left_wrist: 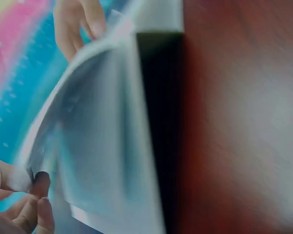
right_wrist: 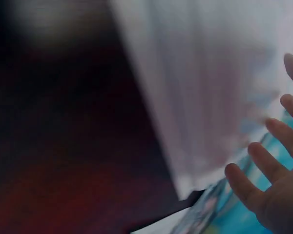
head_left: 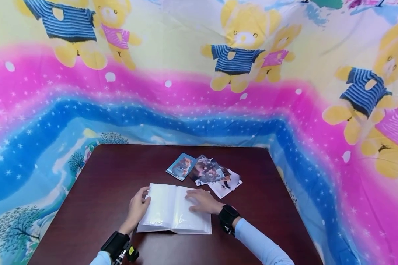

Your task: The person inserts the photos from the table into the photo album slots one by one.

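A photo album (head_left: 162, 206) with white, glossy sleeve pages lies spread on the table, its spine line running toward the front edge. At its left edge my left hand (head_left: 138, 207) pinches the edge of the left-side pages between thumb and fingers. In the left wrist view those pages (left_wrist: 93, 122) bow upward from the cover, and the fingertips (left_wrist: 41, 185) curl at their edge. My right hand (head_left: 203, 201) is over the right-hand page, palm down. The right wrist view shows its fingers (right_wrist: 268, 161) spread and holding nothing; whether they touch the page I cannot tell.
Behind the album lie a blue card with an animal picture (head_left: 182, 166), a dark picture card (head_left: 208, 170) and overlapping white cards (head_left: 230, 183). The dark red table (head_left: 103, 176) meets a patterned cloth backdrop (head_left: 172, 106) at its far edge.
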Demonstrator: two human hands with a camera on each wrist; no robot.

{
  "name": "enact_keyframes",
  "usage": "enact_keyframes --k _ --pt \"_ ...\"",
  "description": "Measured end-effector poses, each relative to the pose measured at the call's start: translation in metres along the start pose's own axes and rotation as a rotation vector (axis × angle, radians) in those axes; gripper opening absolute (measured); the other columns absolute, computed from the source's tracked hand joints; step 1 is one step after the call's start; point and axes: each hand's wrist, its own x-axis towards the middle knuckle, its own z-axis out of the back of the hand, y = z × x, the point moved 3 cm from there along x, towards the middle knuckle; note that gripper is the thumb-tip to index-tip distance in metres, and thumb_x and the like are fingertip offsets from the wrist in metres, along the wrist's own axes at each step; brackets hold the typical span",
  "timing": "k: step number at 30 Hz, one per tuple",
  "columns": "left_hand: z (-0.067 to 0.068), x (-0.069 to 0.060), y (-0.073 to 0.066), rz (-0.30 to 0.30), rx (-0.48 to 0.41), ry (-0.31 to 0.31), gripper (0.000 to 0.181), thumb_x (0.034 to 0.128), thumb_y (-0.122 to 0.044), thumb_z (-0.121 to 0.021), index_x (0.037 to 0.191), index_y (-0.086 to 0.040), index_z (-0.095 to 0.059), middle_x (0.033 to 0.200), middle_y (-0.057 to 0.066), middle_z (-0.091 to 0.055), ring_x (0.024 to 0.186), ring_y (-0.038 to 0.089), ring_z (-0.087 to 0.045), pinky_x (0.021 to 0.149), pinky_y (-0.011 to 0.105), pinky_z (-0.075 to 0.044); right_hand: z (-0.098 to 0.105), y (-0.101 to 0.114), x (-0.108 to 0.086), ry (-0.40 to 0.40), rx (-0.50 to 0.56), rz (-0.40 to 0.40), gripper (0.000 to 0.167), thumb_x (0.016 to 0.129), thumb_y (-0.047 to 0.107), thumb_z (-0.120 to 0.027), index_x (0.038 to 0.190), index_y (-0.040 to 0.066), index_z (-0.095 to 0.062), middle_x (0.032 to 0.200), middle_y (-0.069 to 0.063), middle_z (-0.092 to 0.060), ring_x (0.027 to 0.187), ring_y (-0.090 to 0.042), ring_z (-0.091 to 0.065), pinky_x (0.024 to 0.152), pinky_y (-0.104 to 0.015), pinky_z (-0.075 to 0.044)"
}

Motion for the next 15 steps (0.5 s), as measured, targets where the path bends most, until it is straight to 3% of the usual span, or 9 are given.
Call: enact_keyframes --k 4,7,11,15 --pt "-0.007 -0.007 0.018 -0.042 0.075 -0.029 0.033 0.0889 0.005 -0.063 0.122 0.003 -0.062 0.104 0.022 -0.066 0.089 0.036 -0.067 0.074 0.053 -0.051 -0.009 -0.010 -0.011 0.052 0.001 -0.038 0.049 0.090 0.021 -0.073 0.136 0.014 -0.059 0.152 -0.008 -0.043 0.139 -0.028 -0.037 0.108 -0.054 -0.033" --pt "-0.014 -0.011 0.023 -0.081 0.149 -0.025 0.030 0.0883 0.005 -0.064 0.118 0.002 -0.066 0.105 0.024 -0.063 0.091 0.040 -0.062 0.074 0.054 -0.048 -0.013 -0.013 -0.015 0.070 0.027 -0.053 0.051 0.092 0.019 -0.071 0.140 0.014 -0.056 0.155 -0.007 -0.039 0.142 -0.026 -0.032 0.109 -0.056 -0.031" --pt "-0.024 -0.010 0.020 -0.146 0.282 0.007 0.031 0.0851 0.005 -0.064 0.116 0.002 -0.069 0.109 0.027 -0.059 0.092 0.043 -0.053 0.071 0.054 -0.044 -0.014 -0.014 -0.017 0.063 0.029 -0.062 0.051 0.092 0.017 -0.070 0.140 0.014 -0.055 0.156 -0.006 -0.037 0.143 -0.027 -0.030 0.110 -0.057 -0.029" --pt "-0.031 0.002 0.008 -0.195 0.360 0.012 0.035 0.0783 0.008 -0.063 0.112 0.001 -0.070 0.108 0.025 -0.058 0.091 0.042 -0.051 0.068 0.051 -0.042 -0.013 -0.012 -0.019 0.015 0.035 -0.063 0.050 0.090 0.015 -0.071 0.138 0.014 -0.057 0.155 -0.008 -0.039 0.142 -0.029 -0.032 0.108 -0.059 -0.031"
